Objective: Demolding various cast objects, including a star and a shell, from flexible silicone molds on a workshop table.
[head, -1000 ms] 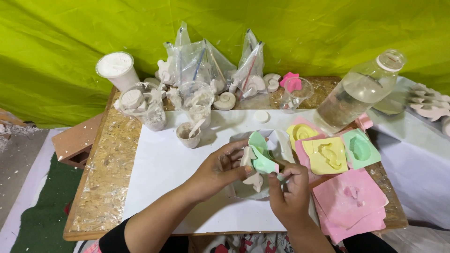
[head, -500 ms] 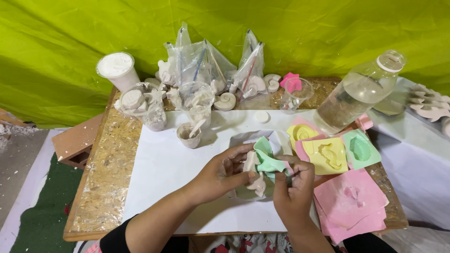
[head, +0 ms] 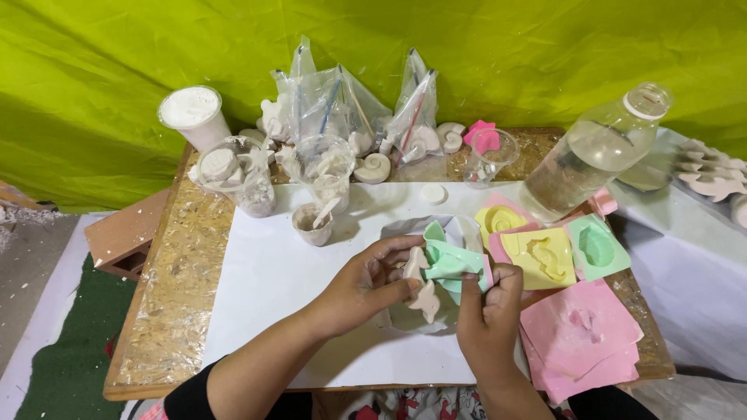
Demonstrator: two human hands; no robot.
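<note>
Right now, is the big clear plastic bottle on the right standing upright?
No, the big clear plastic bottle lies tilted, its white cap pointing away to the upper right.

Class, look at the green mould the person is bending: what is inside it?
A white cast is coming out of the green mould, gripped by the left hand; the right hand folds the mould back. The cast's upper end is hidden by the mould.

A clear plastic bottle (head: 593,152) lies tilted at far right, a white powder cup (head: 194,115) stands far left, yellow seahorse mould (head: 542,257) and pink moulds (head: 580,330) sit right, plastic bags (head: 342,97) stand far centre
</note>
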